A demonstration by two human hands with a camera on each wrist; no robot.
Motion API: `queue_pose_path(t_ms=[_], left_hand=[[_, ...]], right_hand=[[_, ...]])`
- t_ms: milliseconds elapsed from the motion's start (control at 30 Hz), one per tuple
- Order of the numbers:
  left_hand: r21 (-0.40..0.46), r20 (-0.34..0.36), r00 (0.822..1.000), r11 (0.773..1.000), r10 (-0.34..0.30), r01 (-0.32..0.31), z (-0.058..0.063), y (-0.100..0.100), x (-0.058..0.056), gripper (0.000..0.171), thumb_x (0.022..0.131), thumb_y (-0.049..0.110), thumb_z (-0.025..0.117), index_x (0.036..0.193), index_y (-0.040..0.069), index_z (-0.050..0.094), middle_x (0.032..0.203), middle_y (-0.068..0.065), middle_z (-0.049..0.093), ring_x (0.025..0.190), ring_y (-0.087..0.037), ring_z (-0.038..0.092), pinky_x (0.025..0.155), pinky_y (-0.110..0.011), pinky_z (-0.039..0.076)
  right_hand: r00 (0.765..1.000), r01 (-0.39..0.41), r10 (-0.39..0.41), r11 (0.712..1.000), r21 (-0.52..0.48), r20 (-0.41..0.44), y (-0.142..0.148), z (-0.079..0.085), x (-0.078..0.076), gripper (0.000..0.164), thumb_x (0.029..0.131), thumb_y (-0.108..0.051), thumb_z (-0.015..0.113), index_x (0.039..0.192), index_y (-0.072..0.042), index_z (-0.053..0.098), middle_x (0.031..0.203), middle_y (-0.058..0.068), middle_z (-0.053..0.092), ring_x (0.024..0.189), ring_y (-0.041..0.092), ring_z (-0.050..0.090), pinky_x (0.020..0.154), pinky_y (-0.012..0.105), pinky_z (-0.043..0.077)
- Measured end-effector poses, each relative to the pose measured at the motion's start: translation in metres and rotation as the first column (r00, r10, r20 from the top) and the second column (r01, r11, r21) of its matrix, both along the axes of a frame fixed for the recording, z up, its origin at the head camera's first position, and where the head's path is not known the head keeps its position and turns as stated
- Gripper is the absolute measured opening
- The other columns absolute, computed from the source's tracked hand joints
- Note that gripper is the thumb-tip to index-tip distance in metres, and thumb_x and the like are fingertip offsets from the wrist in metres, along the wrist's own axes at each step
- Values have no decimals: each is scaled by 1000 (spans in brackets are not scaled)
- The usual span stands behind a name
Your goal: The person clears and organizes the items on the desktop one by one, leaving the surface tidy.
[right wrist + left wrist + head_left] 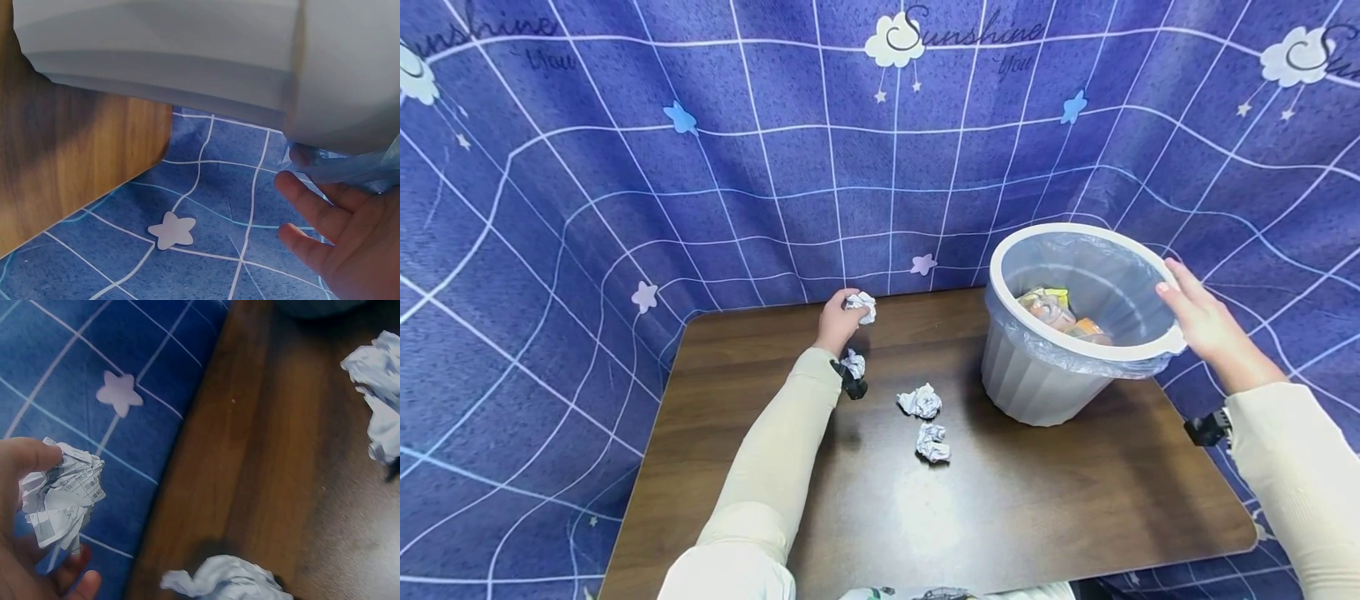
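My left hand point(837, 321) pinches a crumpled paper ball point(65, 494) between thumb and fingers, above the far edge of the table. Printed lines show on the paper in the left wrist view. Below that wrist lies another crumpled paper ball point(854, 364), partly covered by the wrist strap. Two more paper balls, one point(921, 402) behind the other point(932, 443), lie at mid-table. My right hand point(1210, 325) holds the white rim of a grey trash can point(1037, 383), at its right side. In the right wrist view, its fingers point(312, 206) are outside the can, by the liner.
A clear plastic liner point(1075, 360) folds over the can's rim, and several wrappers point(1052, 308) lie inside. The brown wooden table point(722, 400) ends at a blue gridded curtain point(775, 167), which hangs behind and at both sides.
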State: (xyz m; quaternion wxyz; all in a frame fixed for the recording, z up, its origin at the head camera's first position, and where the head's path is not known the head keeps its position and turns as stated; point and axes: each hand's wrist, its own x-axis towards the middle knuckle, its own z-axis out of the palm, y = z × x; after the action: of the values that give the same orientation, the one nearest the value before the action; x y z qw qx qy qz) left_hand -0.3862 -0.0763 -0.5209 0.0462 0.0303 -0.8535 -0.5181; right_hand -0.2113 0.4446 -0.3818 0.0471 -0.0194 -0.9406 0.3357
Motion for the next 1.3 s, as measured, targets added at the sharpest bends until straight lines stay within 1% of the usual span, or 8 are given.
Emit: queue_pose_path(t_ms=[200, 433, 633, 733, 867, 967, 1167, 1300], left_hand=[[34, -61, 998, 999, -28, 30, 19, 8, 0, 47, 86, 20, 78, 131, 13, 65, 126, -14, 66, 111, -29, 60, 97, -40, 48], [18, -111, 992, 998, -66, 68, 42, 22, 2, 47, 87, 23, 77, 131, 15, 65, 124, -11, 67, 108, -25, 60, 96, -38, 48], [55, -147, 983, 991, -113, 122, 71, 38, 9, 46, 87, 26, 77, 130, 15, 65, 119, -12, 66, 105, -24, 59, 91, -39, 49], [57, -162, 978, 988, -131, 142, 86, 46, 11, 46, 87, 27, 77, 131, 17, 65, 121, -13, 65, 107, -25, 58, 91, -40, 48], [40, -171, 975, 987, -145, 154, 102, 56, 14, 46, 88, 28, 76, 131, 19, 65, 126, -12, 65, 113, -25, 58, 93, -41, 49], [37, -185, 970, 986, -156, 165, 111, 63, 16, 46, 88, 28, 76, 132, 19, 65, 126, -12, 65, 112, -25, 58, 90, -40, 50], [97, -207, 960, 973, -186, 209, 123, 77, 19, 45, 88, 24, 77, 131, 17, 65, 118, -12, 69, 99, -22, 63, 79, -32, 54], [130, -222, 953, 963, -205, 237, 129, 86, 20, 44, 88, 21, 77, 130, 15, 65, 117, -12, 70, 95, -19, 65, 76, -28, 55]], right_hand=[[1000, 3, -3, 1000, 3, 9, 1, -1, 0, 64, 110, -43, 25, 163, -18, 1, 164, 25, 1, 141, 65, 8, 112, 74, 9], [1000, 5, -5, 1000, -4, 12, 2, -1, -1, 64, 110, -43, 26, 163, -18, 1, 164, 25, 2, 140, 65, 9, 112, 74, 9], [1000, 4, -4, 1000, -20, 2, 2, -2, -1, 64, 109, -44, 26, 163, -18, 2, 164, 26, 3, 142, 64, 8, 113, 73, 8], [1000, 1, -1, 1000, -27, -4, 2, -2, -2, 65, 109, -44, 26, 163, -18, 3, 164, 26, 4, 142, 63, 8, 114, 73, 7], [1000, -4, 3, 1000, -30, -10, 2, -2, -3, 65, 108, -45, 26, 163, -18, 3, 164, 26, 4, 143, 62, 8, 114, 72, 7], [1000, -4, 3, 1000, -26, -13, 3, -3, -4, 65, 108, -45, 26, 163, -17, 4, 164, 26, 5, 143, 62, 9, 114, 72, 8], [1000, -8, 8, 1000, -21, -18, 3, -3, -4, 65, 109, -44, 26, 163, -15, 4, 164, 26, 5, 143, 62, 9, 115, 71, 8], [1000, -9, 9, 1000, -19, -14, 3, -3, -3, 65, 109, -44, 25, 163, -15, 3, 164, 26, 4, 143, 62, 8, 115, 71, 7]])
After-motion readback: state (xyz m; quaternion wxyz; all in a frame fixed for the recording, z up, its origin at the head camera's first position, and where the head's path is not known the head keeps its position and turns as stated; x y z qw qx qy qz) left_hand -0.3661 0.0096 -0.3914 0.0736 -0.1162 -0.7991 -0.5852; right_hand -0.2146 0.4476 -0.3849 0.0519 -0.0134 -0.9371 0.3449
